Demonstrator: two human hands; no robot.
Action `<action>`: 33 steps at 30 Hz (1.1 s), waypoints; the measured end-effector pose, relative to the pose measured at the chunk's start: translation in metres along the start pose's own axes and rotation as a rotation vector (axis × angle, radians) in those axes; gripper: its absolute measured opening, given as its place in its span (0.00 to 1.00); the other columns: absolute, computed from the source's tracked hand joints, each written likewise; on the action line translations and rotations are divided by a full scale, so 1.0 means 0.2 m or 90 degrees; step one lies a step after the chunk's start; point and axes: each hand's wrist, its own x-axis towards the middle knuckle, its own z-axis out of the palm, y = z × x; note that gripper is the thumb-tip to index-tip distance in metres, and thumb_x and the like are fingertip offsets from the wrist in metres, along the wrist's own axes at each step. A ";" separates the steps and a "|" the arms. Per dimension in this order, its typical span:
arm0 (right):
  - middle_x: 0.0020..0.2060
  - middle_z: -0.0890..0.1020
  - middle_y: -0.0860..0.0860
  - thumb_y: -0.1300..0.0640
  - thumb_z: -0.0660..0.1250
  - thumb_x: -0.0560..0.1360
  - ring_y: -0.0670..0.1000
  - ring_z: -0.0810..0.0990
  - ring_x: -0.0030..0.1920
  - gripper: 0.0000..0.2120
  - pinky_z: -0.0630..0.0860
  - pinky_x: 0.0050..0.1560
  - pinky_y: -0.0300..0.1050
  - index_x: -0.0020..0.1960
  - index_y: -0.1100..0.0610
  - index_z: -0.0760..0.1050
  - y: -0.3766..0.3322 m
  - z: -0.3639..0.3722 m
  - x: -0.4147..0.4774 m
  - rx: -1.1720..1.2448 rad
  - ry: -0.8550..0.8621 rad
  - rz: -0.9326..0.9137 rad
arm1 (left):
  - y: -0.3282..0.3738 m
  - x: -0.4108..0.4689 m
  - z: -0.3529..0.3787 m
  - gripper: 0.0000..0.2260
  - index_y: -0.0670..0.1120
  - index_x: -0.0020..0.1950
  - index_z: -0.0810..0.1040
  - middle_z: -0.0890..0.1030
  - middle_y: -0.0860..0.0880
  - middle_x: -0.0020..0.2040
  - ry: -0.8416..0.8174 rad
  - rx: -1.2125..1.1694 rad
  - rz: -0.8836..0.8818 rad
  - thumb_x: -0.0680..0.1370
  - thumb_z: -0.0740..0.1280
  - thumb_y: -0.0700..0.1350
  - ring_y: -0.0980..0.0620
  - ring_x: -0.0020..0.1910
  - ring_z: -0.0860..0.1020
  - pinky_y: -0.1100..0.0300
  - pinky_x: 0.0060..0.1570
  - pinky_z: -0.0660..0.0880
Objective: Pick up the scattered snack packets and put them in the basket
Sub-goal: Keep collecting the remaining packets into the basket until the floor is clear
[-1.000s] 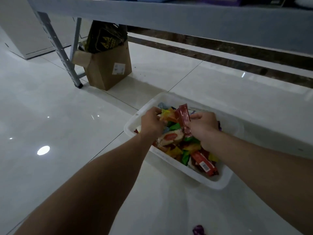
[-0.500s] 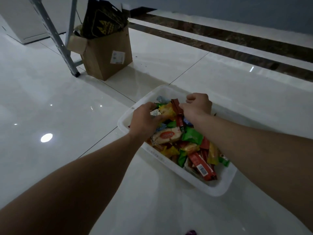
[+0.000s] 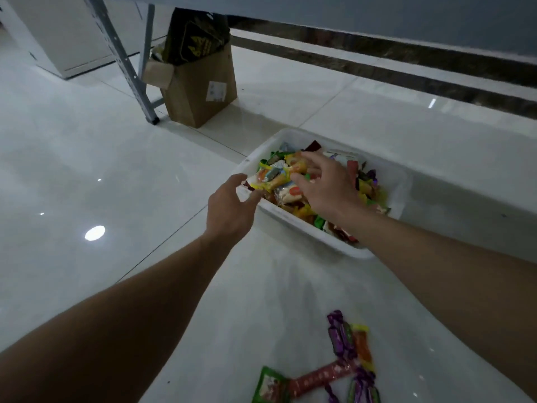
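A white plastic basket (image 3: 404,181) sits on the pale tiled floor, heaped with colourful snack packets (image 3: 279,177). My left hand (image 3: 229,207) hovers just outside the basket's near-left corner, fingers loosely spread and holding nothing. Over the heap, my right hand (image 3: 325,186) spreads its fingers with the palm down, touching or just above the packets. On the floor close to me lie loose packets: purple-wrapped sweets (image 3: 341,335), an orange packet (image 3: 363,349), a long red packet (image 3: 321,376) and a green packet (image 3: 270,386).
A brown cardboard box (image 3: 200,85) holding a dark bag stands behind the basket to the left. A grey metal shelf leg (image 3: 128,65) rises beside it. A white cabinet (image 3: 58,33) sits at the far left, and a dark skirting band (image 3: 406,68) runs along the wall.
Both hands have opened and let go of the packets they held over the basket. My left hand has drawn back outside the rim. The view tilted down, showing loose packets on the floor.
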 end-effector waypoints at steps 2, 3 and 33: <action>0.61 0.78 0.49 0.49 0.68 0.76 0.49 0.76 0.61 0.22 0.71 0.64 0.44 0.69 0.51 0.71 0.00 -0.01 -0.10 -0.013 0.020 -0.011 | -0.01 -0.06 0.00 0.19 0.50 0.67 0.73 0.76 0.50 0.64 -0.018 -0.032 0.017 0.77 0.68 0.51 0.50 0.62 0.74 0.55 0.60 0.72; 0.61 0.78 0.49 0.48 0.69 0.75 0.49 0.77 0.59 0.22 0.74 0.62 0.48 0.68 0.50 0.72 0.01 -0.01 -0.16 -0.024 0.042 -0.005 | 0.00 -0.10 0.01 0.19 0.50 0.67 0.73 0.76 0.50 0.64 -0.037 -0.045 0.033 0.77 0.68 0.51 0.50 0.61 0.74 0.55 0.60 0.72; 0.63 0.69 0.57 0.46 0.67 0.75 0.59 0.73 0.61 0.24 0.74 0.59 0.50 0.66 0.56 0.70 0.73 0.18 -1.03 -0.273 -0.159 0.388 | -0.45 -0.85 0.40 0.22 0.52 0.70 0.69 0.72 0.48 0.69 -0.217 0.055 -0.012 0.77 0.67 0.53 0.48 0.66 0.72 0.49 0.65 0.70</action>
